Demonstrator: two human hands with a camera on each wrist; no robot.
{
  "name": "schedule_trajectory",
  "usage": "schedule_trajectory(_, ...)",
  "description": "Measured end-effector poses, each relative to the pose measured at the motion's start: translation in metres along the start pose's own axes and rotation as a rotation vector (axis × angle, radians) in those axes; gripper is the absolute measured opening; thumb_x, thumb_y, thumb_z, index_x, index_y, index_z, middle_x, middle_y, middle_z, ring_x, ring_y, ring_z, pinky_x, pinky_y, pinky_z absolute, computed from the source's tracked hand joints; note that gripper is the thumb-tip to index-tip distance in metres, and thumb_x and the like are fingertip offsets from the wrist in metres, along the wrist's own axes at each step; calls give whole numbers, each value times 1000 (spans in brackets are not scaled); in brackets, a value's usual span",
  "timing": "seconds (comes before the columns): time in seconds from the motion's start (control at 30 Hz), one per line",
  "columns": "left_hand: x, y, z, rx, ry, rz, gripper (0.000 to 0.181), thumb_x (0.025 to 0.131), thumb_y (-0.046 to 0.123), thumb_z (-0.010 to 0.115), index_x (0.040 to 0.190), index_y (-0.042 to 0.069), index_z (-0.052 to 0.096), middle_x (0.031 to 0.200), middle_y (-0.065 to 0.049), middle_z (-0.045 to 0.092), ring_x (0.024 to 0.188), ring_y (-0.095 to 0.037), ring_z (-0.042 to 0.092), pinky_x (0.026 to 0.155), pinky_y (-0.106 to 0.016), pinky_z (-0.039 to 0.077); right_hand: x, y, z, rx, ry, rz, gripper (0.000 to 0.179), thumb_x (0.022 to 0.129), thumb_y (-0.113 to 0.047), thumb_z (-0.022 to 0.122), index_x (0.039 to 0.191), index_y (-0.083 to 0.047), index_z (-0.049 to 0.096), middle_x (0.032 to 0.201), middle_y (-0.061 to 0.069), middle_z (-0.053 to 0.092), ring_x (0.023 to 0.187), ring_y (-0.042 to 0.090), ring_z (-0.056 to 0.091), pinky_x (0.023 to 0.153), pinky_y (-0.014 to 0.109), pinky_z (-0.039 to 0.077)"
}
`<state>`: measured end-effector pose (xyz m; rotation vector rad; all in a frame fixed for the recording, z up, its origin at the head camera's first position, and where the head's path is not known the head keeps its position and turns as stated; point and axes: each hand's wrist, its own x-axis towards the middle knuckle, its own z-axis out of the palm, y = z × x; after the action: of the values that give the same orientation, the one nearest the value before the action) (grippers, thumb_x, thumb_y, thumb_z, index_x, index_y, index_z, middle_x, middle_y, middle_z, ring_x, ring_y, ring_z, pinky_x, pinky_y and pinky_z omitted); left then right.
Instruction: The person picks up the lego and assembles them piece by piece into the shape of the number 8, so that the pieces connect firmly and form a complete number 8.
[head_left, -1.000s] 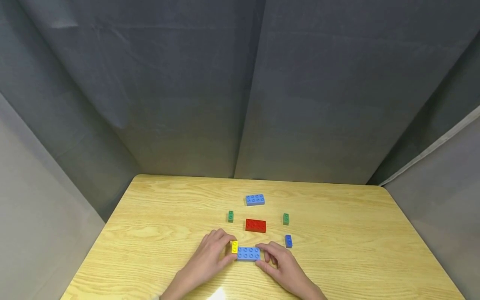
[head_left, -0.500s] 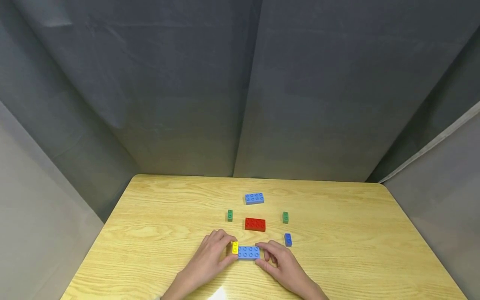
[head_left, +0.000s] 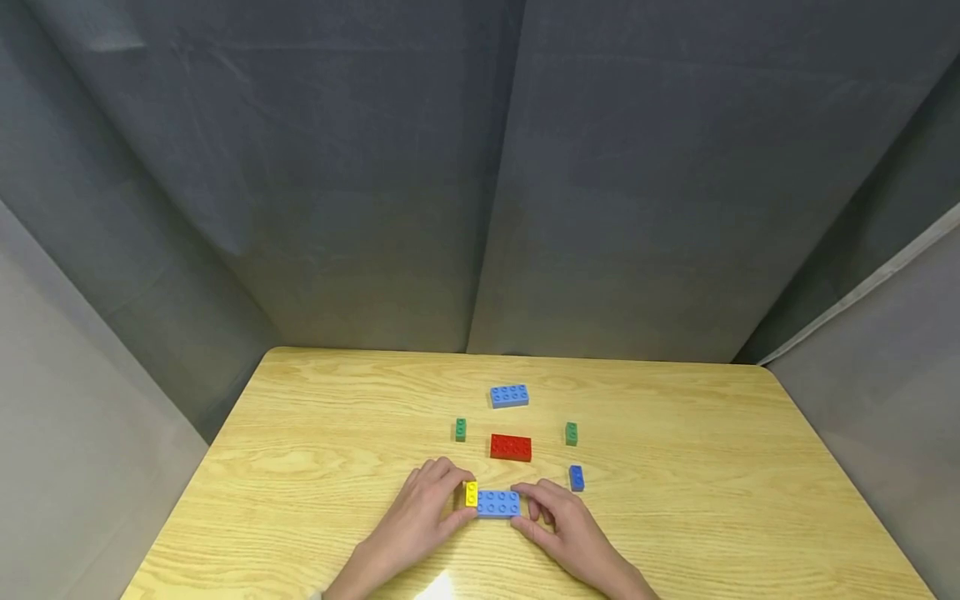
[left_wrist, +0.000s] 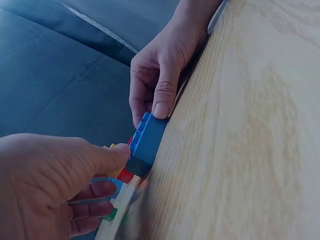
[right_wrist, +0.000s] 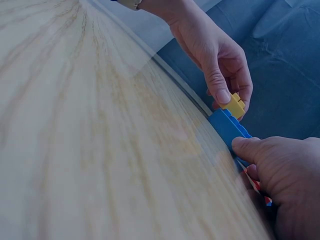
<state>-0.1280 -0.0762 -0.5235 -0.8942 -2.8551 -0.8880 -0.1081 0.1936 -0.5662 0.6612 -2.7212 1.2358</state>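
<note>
My left hand pinches a small yellow brick between thumb and fingers. The yellow brick sits at the left end of a light blue brick and looks slightly higher than it in the right wrist view, where yellow studs show. Whether the two are joined I cannot tell. Thumb and fingers of my right hand grip the light blue brick's right end, on the table near the front. In the left wrist view the side of this blue brick faces the camera, and my left thumb partly covers the yellow one.
Beyond the hands lie a red brick, a second light blue brick, two small green bricks and a small dark blue brick. Grey curtains surround the wooden table at the back and sides.
The yellow brick in my left hand has shifted very slightly right, covering a bit more of the light blue brick's left end. My right hand stays in place, and the other bricks lie as before.
</note>
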Motion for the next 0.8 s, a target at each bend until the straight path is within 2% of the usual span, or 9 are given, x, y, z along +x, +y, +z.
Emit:
schedule_trajectory(0.43, 1, 1, 0, -39, 27, 13, 38, 94, 32, 79, 127, 17, 68, 112, 7, 63, 103, -7, 53, 92, -37, 48, 0, 0, 0, -12, 12, -23, 38, 94, -32, 80, 127, -14, 72, 81, -21, 50, 68, 1, 44, 59, 19, 40)
schedule_trajectory(0.8, 0, 4, 10, -57, 23, 13, 38, 95, 34, 78, 128, 17, 68, 112, 8, 63, 101, -6, 53, 91, -34, 48, 0, 0, 0, -10, 19, -30, 38, 93, -30, 81, 126, -14, 73, 81, -20, 51, 68, 1, 44, 59, 18, 40)
